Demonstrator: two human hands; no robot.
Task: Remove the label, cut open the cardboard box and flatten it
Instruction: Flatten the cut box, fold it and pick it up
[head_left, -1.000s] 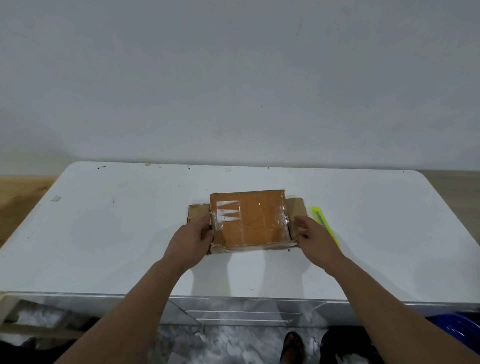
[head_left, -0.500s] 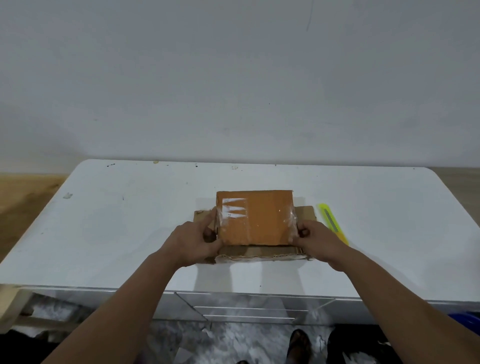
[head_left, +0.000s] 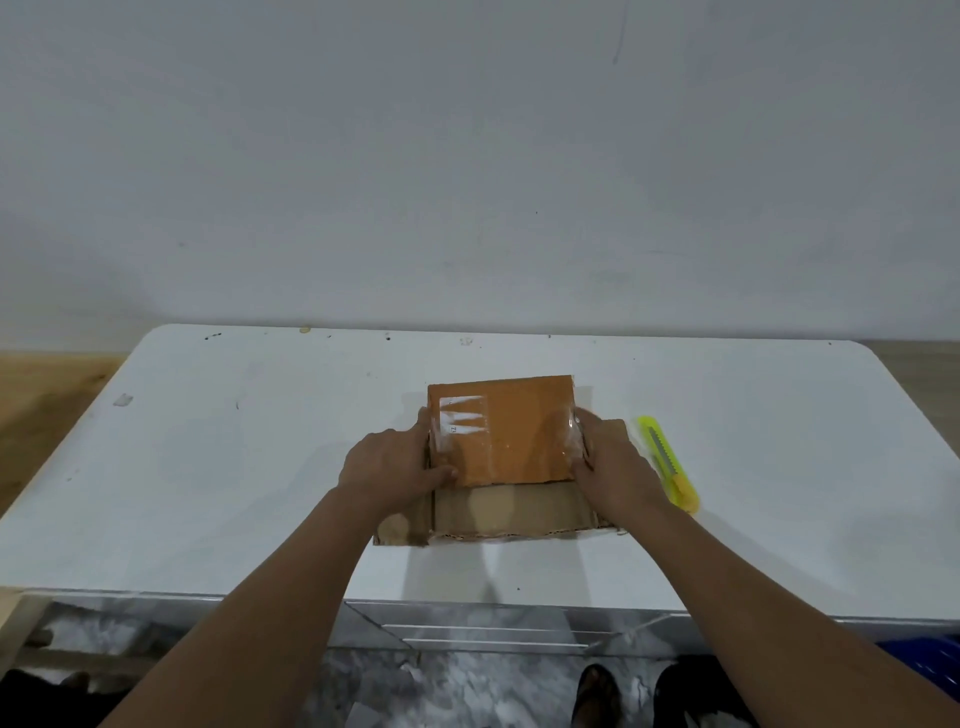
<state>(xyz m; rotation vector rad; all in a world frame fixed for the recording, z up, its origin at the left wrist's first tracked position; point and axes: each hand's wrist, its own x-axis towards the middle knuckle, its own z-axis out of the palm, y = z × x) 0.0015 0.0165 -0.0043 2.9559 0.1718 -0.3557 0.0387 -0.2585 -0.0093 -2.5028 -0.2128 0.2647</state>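
A brown cardboard box covered in clear tape lies in the middle of the white table, its upper panel tilted up toward me and a lower flap spread flat in front. My left hand grips the box's left edge. On the right edge, my right hand holds it the same way. White scraps of label remain on the panel's upper left. A yellow utility knife lies on the table just right of my right hand.
A plain wall stands behind the table. Wooden floor shows at both sides. Below the front edge are a metal frame, my feet in sandals and a blue object at the lower right.
Both hands have shifted from the flaps to the sides of the box, and the top panel has been lifted and tilted up, exposing the flat lower flap in front.
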